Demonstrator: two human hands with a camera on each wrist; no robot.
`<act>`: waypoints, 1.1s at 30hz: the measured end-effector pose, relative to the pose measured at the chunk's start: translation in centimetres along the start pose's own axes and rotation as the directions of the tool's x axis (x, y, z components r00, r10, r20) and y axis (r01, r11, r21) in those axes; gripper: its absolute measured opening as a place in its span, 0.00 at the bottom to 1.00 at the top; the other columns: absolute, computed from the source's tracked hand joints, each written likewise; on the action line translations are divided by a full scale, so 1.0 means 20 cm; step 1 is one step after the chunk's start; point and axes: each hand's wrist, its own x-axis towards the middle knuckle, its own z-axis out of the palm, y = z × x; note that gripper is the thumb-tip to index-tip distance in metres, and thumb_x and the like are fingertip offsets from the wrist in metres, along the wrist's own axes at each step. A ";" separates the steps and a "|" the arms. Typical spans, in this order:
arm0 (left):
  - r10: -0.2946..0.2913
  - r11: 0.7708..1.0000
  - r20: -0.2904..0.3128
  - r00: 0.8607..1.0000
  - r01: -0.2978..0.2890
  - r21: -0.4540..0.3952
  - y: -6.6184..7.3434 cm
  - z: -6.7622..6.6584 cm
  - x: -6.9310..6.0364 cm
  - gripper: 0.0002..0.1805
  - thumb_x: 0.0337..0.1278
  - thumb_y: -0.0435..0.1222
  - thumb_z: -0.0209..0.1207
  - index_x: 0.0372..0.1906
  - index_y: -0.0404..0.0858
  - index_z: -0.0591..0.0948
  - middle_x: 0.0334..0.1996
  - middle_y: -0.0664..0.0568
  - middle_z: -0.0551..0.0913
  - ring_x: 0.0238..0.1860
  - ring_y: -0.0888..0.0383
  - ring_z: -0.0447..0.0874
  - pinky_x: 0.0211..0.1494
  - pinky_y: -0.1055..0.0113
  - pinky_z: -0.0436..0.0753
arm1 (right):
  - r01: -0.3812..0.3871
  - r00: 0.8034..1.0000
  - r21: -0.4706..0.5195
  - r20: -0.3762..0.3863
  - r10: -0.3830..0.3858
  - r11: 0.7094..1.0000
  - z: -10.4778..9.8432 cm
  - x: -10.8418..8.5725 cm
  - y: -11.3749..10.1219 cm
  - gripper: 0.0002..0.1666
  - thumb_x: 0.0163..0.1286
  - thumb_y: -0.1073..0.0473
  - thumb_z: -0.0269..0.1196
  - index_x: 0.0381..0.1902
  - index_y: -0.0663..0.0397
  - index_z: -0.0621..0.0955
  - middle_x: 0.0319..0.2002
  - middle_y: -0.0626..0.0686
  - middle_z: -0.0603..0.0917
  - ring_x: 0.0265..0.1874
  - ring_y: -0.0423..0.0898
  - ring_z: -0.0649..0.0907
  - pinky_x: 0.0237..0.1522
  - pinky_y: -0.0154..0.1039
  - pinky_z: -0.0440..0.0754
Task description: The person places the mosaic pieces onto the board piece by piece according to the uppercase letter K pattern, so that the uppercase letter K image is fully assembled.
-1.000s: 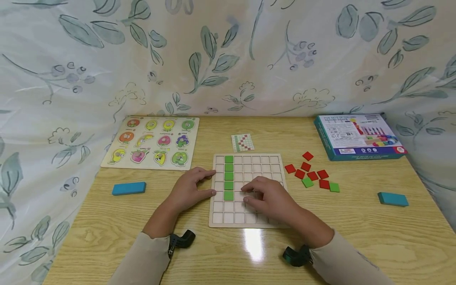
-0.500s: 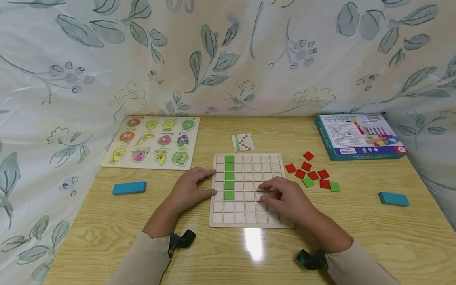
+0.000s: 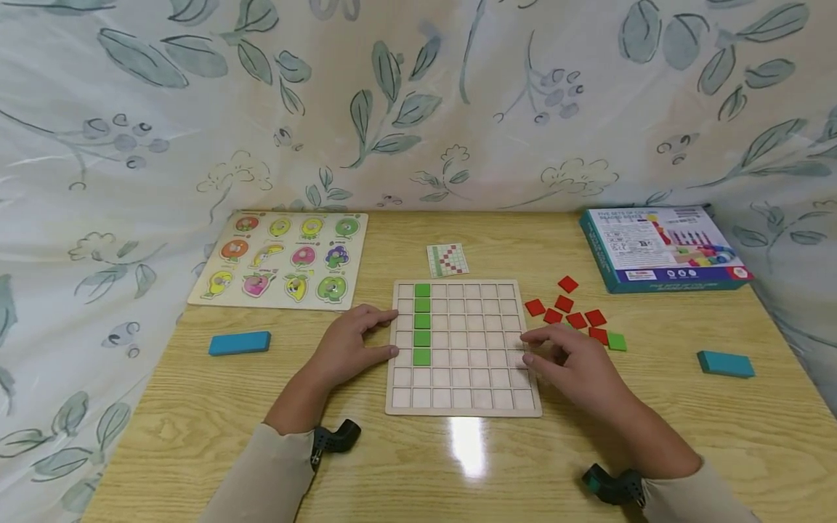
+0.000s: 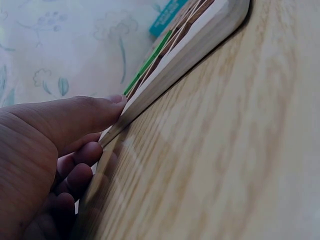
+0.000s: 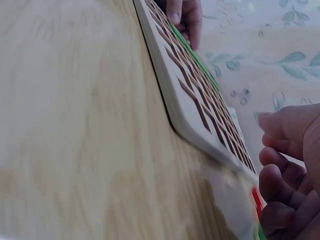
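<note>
A wooden grid board [image 3: 466,411] lies on the table, with several green square tiles [image 3: 422,320] in a column in its second column from the left. My left hand [image 3: 349,345] touches the board's left edge with thumb and fingertips; the left wrist view shows the thumb [image 4: 107,107] against that edge. Over the board's right edge hovers my right hand [image 3: 575,367], fingers loosely bent and nothing between them. Just beyond it are loose red tiles [image 3: 576,320] and a green tile [image 3: 617,341]; another green tile is mostly hidden behind the hand.
Behind the board lies a small pattern card [image 3: 447,260]. A fruit puzzle board [image 3: 281,259] is at the back left, a boxed set [image 3: 663,249] at the back right. Blue blocks lie at the left [image 3: 239,343] and the right [image 3: 726,364].
My right hand has moved right, from over the middle of the board to its right edge beside the loose tiles. The left hand has stayed at the left edge.
</note>
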 end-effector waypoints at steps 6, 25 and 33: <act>0.004 1.000 0.003 1.000 -0.004 0.010 0.00 0.00 0.00 0.35 0.57 0.44 0.78 0.71 0.45 0.83 0.53 0.52 0.83 0.51 0.53 0.79 0.58 0.51 0.78 | -0.057 0.998 -0.044 -0.040 0.056 0.997 -0.09 -0.04 0.08 0.18 0.71 0.57 0.75 0.58 0.48 0.88 0.39 0.48 0.84 0.30 0.46 0.77 0.29 0.36 0.76; -0.008 1.000 0.007 1.000 0.008 -0.004 0.00 0.00 0.00 0.35 0.57 0.43 0.79 0.71 0.46 0.83 0.52 0.53 0.83 0.50 0.54 0.78 0.57 0.52 0.78 | -0.142 0.983 -0.175 -0.138 0.119 0.974 -0.27 -0.10 0.30 0.20 0.73 0.54 0.73 0.59 0.53 0.87 0.51 0.56 0.83 0.34 0.50 0.77 0.28 0.34 0.75; -0.016 1.000 0.008 1.000 0.016 0.001 0.00 0.00 0.00 0.35 0.58 0.44 0.78 0.71 0.46 0.83 0.53 0.53 0.83 0.52 0.53 0.79 0.58 0.52 0.78 | -0.219 0.972 -0.188 -0.131 0.197 0.957 -0.31 -0.10 0.37 0.26 0.73 0.54 0.74 0.65 0.55 0.84 0.56 0.61 0.79 0.37 0.52 0.76 0.29 0.34 0.74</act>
